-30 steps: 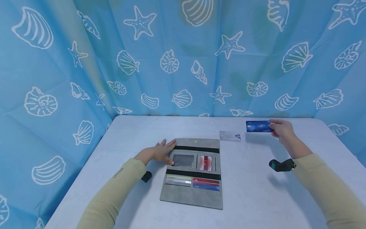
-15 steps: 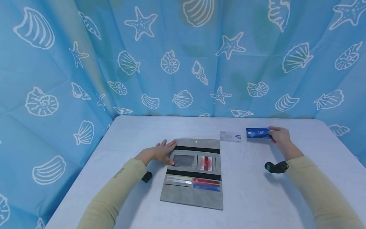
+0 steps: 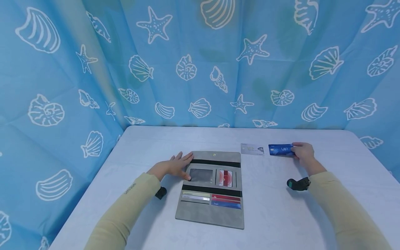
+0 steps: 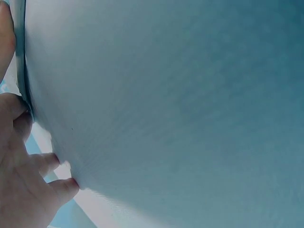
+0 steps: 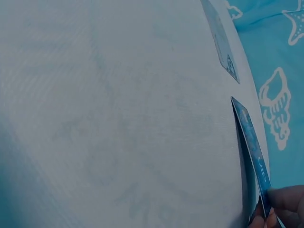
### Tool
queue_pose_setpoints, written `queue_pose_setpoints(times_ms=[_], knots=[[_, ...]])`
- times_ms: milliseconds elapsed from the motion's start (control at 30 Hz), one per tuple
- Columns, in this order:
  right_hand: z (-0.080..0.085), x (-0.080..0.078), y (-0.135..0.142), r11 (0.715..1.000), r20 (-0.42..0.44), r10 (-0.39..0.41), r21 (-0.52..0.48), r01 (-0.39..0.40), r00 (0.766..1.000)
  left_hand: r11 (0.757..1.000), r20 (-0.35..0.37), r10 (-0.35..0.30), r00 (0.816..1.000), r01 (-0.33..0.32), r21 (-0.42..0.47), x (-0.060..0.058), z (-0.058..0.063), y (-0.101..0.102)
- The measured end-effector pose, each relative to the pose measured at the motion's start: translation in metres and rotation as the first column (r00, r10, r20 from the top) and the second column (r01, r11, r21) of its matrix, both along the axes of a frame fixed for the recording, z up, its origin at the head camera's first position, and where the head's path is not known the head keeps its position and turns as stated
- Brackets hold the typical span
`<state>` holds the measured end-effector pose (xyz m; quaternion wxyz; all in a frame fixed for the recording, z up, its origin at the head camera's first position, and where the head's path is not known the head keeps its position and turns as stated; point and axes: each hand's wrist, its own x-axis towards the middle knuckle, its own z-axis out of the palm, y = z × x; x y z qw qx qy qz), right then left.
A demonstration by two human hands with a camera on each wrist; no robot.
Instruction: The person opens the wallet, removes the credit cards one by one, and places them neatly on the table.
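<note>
A blue VIP card [image 3: 280, 149] is pinched at its right end by my right hand [image 3: 303, 152], low over the table at the back right. In the right wrist view the blue card [image 5: 251, 142] is tilted, with a shadow under it and thumb and fingers on its near end. Just left of it lies a silver VIP card [image 3: 251, 149]. My left hand [image 3: 173, 166] rests with spread fingers on the left edge of an unfolded grey wallet [image 3: 209, 218]. In the left wrist view the left hand's fingertips [image 4: 66, 187] touch the tabletop.
The wallet holds red and blue cards [image 3: 225, 201] and pale cards [image 3: 195, 196] in its lower slots, and a red-and-white card [image 3: 225, 178] in an upper window. A white-covered table [image 3: 268, 215] meets a blue shell-print curtain [image 3: 175, 69] behind and at the left.
My right hand has come down and slightly left with the blue card, now level with the silver card. The left hand and wallet have stayed in place.
</note>
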<state>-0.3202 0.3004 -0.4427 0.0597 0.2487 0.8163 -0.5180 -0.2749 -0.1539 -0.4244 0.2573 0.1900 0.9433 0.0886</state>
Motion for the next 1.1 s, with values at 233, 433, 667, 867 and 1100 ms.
queue_pose_setpoints(times_ms=[233, 433, 667, 867, 1100], knots=[[-0.001, 0.003, -0.008, 0.981, 0.003, 0.060, 0.186, -0.060, 0.998, 1.000, 0.006, 0.006, 1.000, -0.006, 0.005, -0.001, 0.000, 0.000], [-0.003, 0.003, -0.015, 0.947, -0.003, 0.093, 0.309, -0.087, 0.996, 1.000, 0.004, 0.004, 1.000, -0.004, 0.000, -0.001, -0.001, 0.000], [-0.003, 0.002, -0.020, 0.916, 0.033, 0.118, 0.383, -0.122, 0.992, 1.000, 0.002, 0.003, 1.000, -0.003, 0.014, 0.000, 0.000, 0.000], [-0.005, 0.000, -0.017, 0.907, 0.053, 0.130, 0.397, -0.141, 0.990, 0.999, 0.012, 0.022, 1.000, -0.022, 0.025, -0.002, -0.002, 0.000], [-0.004, 0.000, -0.018, 0.907, 0.049, 0.105, 0.404, -0.116, 0.993, 0.999, 0.024, 0.018, 1.000, -0.019, 0.039, -0.003, -0.003, -0.001]])
